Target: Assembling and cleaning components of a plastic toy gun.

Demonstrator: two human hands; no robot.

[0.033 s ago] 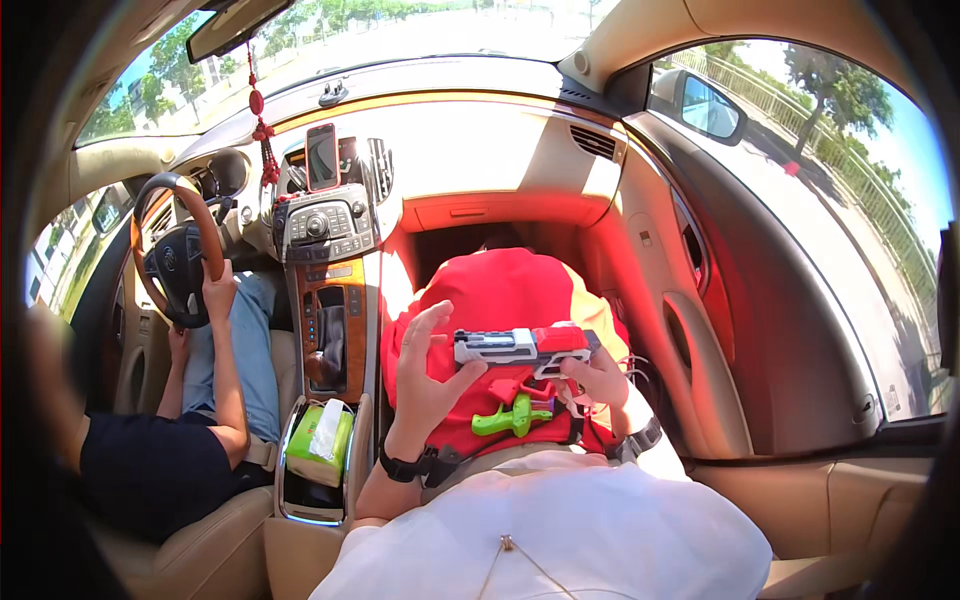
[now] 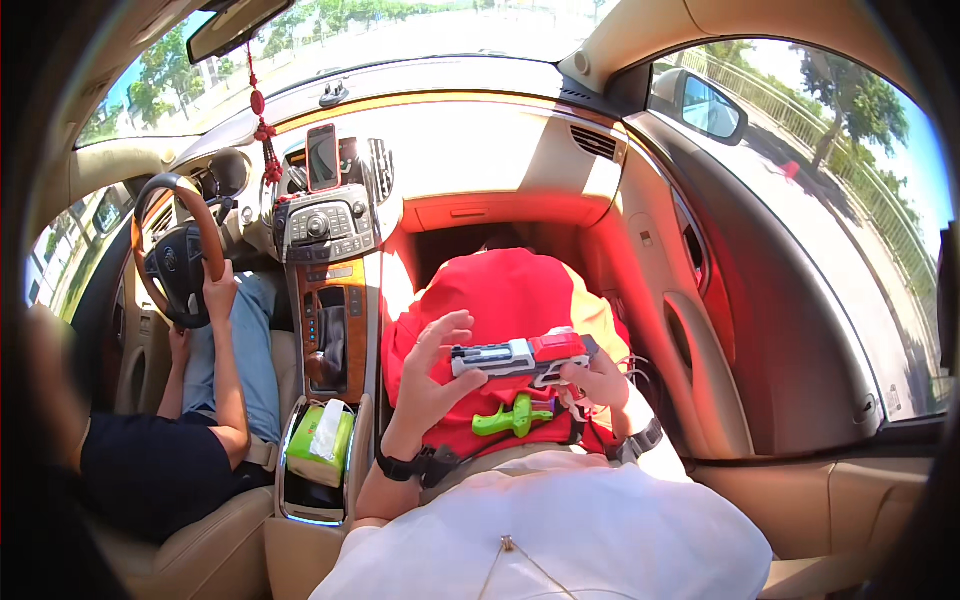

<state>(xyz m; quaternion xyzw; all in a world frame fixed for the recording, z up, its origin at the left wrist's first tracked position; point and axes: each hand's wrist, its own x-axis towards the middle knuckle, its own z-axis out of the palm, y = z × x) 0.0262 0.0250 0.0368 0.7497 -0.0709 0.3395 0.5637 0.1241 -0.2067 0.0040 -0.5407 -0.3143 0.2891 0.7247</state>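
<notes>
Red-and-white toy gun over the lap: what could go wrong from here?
The toy gun might slip: the right hand grips its rear, while the left hand has most fingers raised clear of its front. The green pistol-shaped toy lies unheld on the red cloth, so a jolt could slide it off.

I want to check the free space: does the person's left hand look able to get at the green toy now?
Probably yes: the left hand looks open and is close, and the toy gun leaves most of the green toy uncovered.
</notes>
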